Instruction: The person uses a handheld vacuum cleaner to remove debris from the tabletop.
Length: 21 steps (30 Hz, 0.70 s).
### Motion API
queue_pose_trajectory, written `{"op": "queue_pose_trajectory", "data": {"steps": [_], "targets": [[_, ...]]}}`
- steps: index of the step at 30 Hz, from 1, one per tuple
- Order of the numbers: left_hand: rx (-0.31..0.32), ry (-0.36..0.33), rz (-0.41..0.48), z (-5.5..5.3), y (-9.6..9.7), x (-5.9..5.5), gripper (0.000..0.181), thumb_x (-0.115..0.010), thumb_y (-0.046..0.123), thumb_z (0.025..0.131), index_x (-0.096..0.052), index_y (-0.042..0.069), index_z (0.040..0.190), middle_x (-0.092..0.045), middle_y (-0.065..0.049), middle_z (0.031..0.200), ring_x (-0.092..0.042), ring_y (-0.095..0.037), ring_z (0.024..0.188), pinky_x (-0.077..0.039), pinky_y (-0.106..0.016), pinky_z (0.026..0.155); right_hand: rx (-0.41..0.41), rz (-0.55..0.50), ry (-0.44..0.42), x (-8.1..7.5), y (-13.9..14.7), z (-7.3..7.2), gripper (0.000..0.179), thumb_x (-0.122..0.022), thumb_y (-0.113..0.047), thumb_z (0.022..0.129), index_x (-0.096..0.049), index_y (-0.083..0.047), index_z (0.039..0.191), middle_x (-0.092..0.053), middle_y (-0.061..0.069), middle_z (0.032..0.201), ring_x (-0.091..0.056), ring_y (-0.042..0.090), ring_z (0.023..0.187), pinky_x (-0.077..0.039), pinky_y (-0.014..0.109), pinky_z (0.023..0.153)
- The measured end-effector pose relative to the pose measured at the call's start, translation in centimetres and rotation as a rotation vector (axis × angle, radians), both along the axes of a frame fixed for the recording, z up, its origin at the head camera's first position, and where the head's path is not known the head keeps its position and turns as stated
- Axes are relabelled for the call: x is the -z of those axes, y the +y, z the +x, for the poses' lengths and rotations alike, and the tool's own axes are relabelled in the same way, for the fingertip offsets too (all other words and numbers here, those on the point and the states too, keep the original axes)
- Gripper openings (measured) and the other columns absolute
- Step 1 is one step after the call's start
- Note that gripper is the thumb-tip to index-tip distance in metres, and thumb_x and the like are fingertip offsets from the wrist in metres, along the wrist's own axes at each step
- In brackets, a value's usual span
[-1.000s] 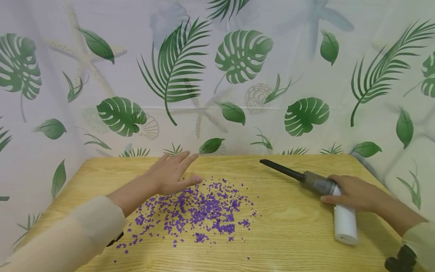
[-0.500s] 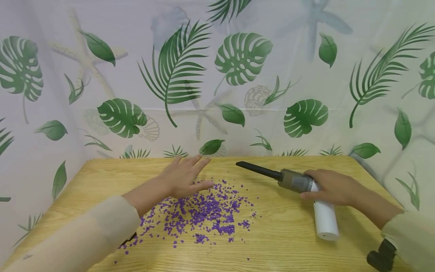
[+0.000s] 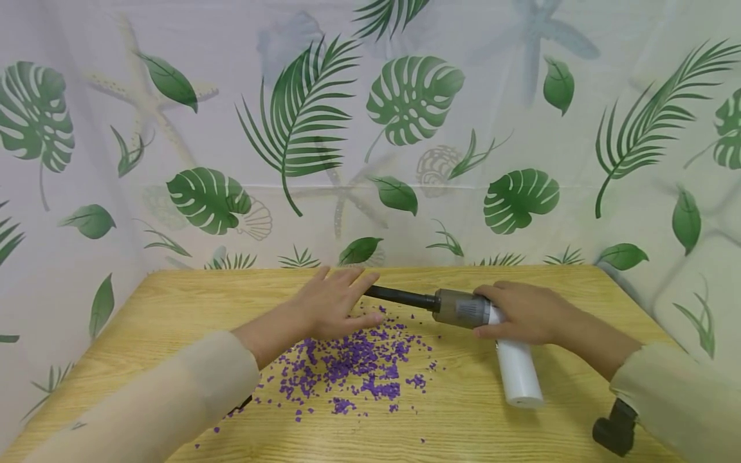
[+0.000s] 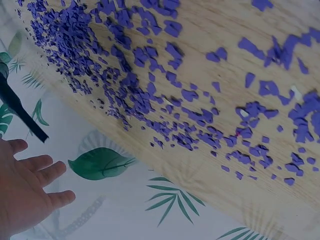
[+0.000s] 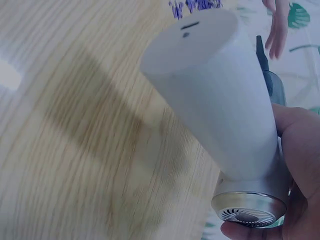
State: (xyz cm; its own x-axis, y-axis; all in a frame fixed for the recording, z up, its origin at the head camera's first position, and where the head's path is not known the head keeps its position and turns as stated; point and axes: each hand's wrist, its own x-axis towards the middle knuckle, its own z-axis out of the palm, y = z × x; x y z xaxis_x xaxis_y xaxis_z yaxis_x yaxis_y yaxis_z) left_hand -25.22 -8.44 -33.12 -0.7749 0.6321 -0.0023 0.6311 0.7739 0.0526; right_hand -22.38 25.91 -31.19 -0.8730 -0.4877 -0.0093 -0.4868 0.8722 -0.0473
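My right hand (image 3: 523,313) grips a handheld vacuum cleaner (image 3: 518,373) around the top of its white handle, near the grey see-through dust cup. Its black crevice nozzle (image 3: 402,296) points left, and the tip overlaps my left fingers in the head view. The right wrist view shows the white handle end (image 5: 195,42) and a round vent (image 5: 248,215) beside the fingers. My left hand (image 3: 332,305) is held over the far part of the purple paper scraps (image 3: 359,360), fingers straight and spread, holding nothing. In the left wrist view the scraps (image 4: 65,40) lie loosely strewn.
The scraps lie on a wood-grain table (image 3: 463,411), thickest in the middle, with stray pieces toward the front left. A leaf-printed cloth (image 3: 405,161) hangs behind the table and along both sides. Dark wrist-camera mounts (image 3: 615,427) stick out below the sleeves.
My right hand has carried the vacuum cleaner leftward, bringing its nozzle up to my left hand. The left hand has shifted right over the scraps. The scraps look the same.
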Motion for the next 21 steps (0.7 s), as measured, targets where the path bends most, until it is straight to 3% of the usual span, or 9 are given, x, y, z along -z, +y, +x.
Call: {"op": "queue_pose_trajectory", "data": {"steps": [12,21], "targets": [[0.024,0.013,-0.036,0.4,2.0,-0.2,0.082,-0.033,0.072,0.097,-0.021,0.021,0.161,-0.026,-0.005,0.165,-0.027,-0.028,0.151,-0.009,-0.058,0.124,-0.048,0.001,0.005,-0.6,-3.6,0.8,0.076,-0.069,-0.064,0.082,-0.058,-0.009,0.135,-0.066,0.007,0.106,-0.058,0.013,0.078,-0.048,0.029,0.059],[0.051,-0.035,-0.049,0.7,3.5,-0.4,0.082,-0.033,0.073,0.096,-0.02,0.024,0.161,-0.033,-0.005,0.162,-0.035,-0.028,0.148,-0.013,-0.058,0.123,-0.077,0.013,0.015,-1.1,-5.4,1.3,0.078,-0.068,-0.065,0.083,-0.057,-0.01,0.137,-0.067,0.01,0.115,-0.059,0.013,0.08,-0.05,0.03,0.062]]}}
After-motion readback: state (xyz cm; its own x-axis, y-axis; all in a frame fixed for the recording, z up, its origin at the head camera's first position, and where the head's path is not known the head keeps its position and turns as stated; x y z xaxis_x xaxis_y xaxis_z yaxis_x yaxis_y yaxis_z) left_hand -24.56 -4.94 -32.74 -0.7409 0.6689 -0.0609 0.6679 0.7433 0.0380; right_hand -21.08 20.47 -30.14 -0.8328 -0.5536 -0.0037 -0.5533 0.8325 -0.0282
